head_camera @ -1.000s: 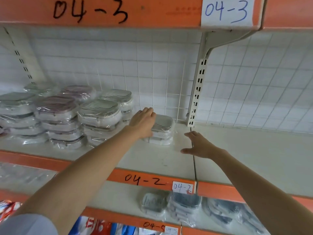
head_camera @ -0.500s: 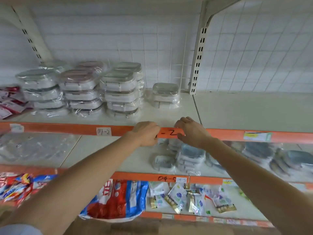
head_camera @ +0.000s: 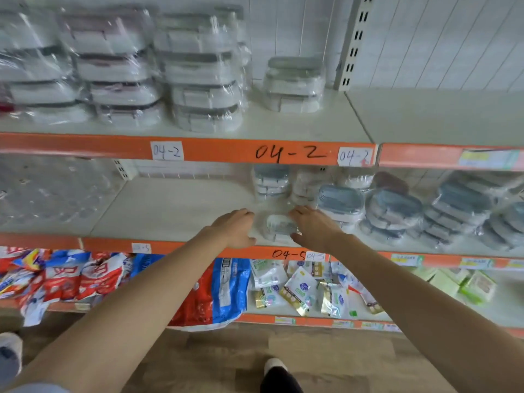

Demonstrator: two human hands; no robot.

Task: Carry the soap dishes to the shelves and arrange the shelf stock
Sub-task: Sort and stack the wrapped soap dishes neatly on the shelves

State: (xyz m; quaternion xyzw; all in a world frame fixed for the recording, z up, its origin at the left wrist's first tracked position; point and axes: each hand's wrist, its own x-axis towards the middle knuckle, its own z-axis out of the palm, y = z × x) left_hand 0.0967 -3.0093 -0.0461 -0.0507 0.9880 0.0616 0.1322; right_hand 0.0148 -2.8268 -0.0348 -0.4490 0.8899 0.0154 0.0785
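Hands (head_camera: pixel 273 226) flanking wrapped soap dish (head_camera: pixel 279 228) (middle shelf (head_camera: pixel 175 205))

Both hands, left (head_camera: pixel 236 228) and right (head_camera: pixel 313 227), flank a wrapped soap dish (head_camera: pixel 279 227).

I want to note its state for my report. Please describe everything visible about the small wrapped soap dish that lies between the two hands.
The wrapped soap dish is a small rounded-oblong box, pale body with a greyish top, in clear glossy film. It lies flat, alone, near the front edge of the lower shelf. The left hand and right hand flank it; contact is unclear.
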